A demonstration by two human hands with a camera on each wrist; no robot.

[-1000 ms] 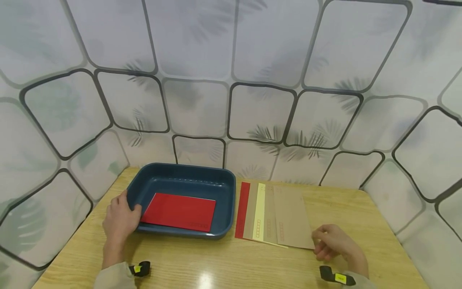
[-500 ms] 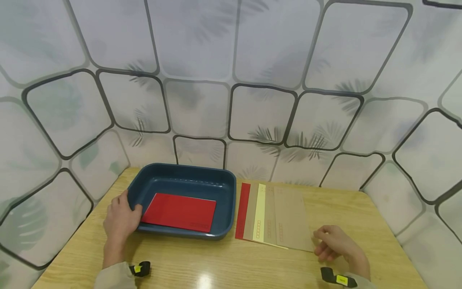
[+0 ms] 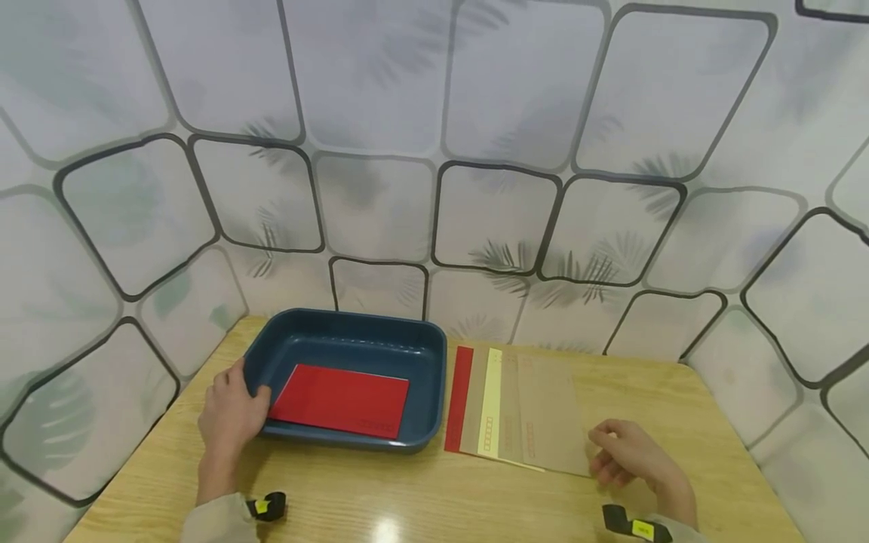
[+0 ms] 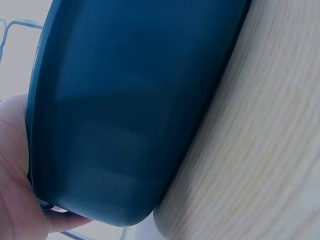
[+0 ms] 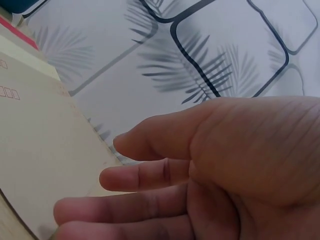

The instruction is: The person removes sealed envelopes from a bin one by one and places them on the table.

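A dark blue rectangular tray [image 3: 434, 392] stands on the left of the table, with a red envelope [image 3: 339, 400] lying flat in it. My left hand [image 3: 231, 407] grips the tray's near left corner, thumb over the rim. The left wrist view shows the tray's outer side [image 4: 125, 110] close up, the palm against its edge. To the right lies a fan of overlapping envelopes: a red one [image 3: 459, 400], a yellow one [image 3: 493, 400] and several brown ones [image 3: 553, 415]. My right hand [image 3: 631, 452] is at the lower right corner of the top brown envelope, fingers extended and thumb apart.
The pale wooden table [image 3: 434, 505] reaches back to a patterned curtain [image 3: 380, 204] that encloses the far side and both flanks. Each wrist wears a black strap with a yellow label, such as the left strap [image 3: 274, 505].
The lower right corner of the top brown envelope has settled down, and my right fingers have come off it. My left hand stays on the tray. The head view has shifted slightly.
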